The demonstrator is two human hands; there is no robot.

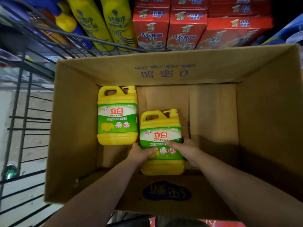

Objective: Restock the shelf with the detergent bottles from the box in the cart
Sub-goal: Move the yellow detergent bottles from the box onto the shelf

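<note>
Head view: both hands, left (141, 154) and right (186, 150), clasped low on near bottle (161, 141) inside box (78, 128); second bottle (117, 115) beside. Likely risk: top-heavy tip, slick label slipping, pump snagging wall.

I see an open cardboard box (164, 74) sitting in the wire cart (24, 112). On the box floor, one yellow detergent bottle (117, 115) lies flat at ten o'clock. A second bottle (161, 143) is just beside it, toward six o'clock. The three o'clock side shows bare cardboard.
</note>
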